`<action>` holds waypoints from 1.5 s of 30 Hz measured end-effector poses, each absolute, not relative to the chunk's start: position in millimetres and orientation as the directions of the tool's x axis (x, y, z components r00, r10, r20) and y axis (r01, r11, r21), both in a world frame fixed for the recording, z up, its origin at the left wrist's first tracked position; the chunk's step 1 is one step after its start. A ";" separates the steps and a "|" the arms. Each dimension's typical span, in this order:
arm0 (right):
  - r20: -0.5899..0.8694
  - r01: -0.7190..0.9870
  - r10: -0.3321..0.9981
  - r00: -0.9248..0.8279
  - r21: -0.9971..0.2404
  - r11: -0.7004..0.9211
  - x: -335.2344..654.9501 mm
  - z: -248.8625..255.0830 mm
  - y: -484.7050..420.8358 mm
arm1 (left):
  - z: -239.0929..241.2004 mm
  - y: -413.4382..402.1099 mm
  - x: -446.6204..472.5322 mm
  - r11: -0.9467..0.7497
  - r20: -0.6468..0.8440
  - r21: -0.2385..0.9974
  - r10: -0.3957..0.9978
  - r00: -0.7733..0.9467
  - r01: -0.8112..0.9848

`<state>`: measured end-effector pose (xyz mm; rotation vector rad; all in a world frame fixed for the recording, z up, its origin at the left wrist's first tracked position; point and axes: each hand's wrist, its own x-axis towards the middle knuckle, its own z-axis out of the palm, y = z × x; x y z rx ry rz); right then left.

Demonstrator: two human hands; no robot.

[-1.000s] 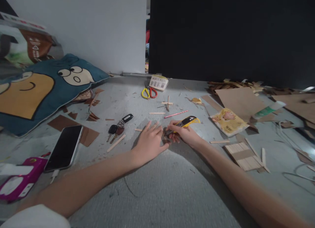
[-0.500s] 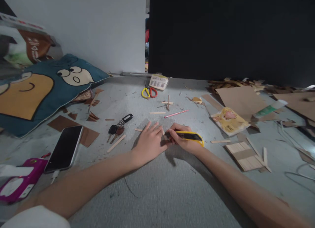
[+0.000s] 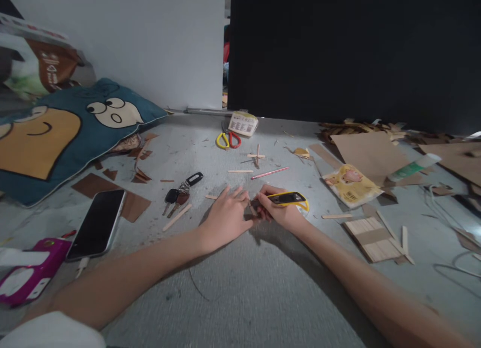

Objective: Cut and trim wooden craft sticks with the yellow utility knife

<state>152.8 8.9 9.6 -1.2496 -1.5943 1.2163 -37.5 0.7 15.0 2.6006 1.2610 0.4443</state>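
My right hand (image 3: 280, 208) is closed round a yellow and black utility knife (image 3: 288, 198), its front end pointing left toward my other hand. Flat on the table, my left hand (image 3: 227, 215) has its fingers stretched forward and its thumb out to the right. A small wooden craft stick (image 3: 253, 208) shows between the two hands, close to the knife's front; my left fingertips seem to press on its upper end. The blade's contact with it is hidden. Another craft stick (image 3: 211, 197) pokes out left of my left fingers.
Keys (image 3: 178, 195), a phone (image 3: 98, 225) and a teal cushion (image 3: 108, 120) lie left. Ahead are scissors (image 3: 228, 139), a pink striped pencil-like stick (image 3: 269, 173) and crossed sticks (image 3: 256, 156). Right are a yellow packet (image 3: 351, 185), bundled craft sticks (image 3: 372, 238), cardboard (image 3: 368, 150) and a glue tube (image 3: 415, 166).
The knife's rear end has tipped upward and slightly left in my right hand. My left hand stays nearly in place. The view has shifted slightly.
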 end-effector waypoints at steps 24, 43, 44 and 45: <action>-0.322 -0.092 0.947 0.002 -0.943 -0.321 139.7 8.8 12.4 | 11.8 5.1 -36.9 -0.596 0.176 0.353 0.800 0.574 0.721; -0.228 -0.057 0.972 0.060 -0.973 -0.225 157.0 11.6 22.6 | 16.3 4.5 -38.3 -0.570 0.192 0.410 0.817 0.543 0.712; -0.133 0.030 0.988 0.073 -0.990 -0.135 160.1 10.8 22.6 | 15.4 4.5 -38.3 -0.567 0.211 0.423 0.820 0.532 0.707; -0.008 0.142 0.997 0.077 -0.990 -0.019 163.1 10.3 22.6 | 14.2 4.5 -38.2 -0.567 0.232 0.431 0.822 0.520 0.702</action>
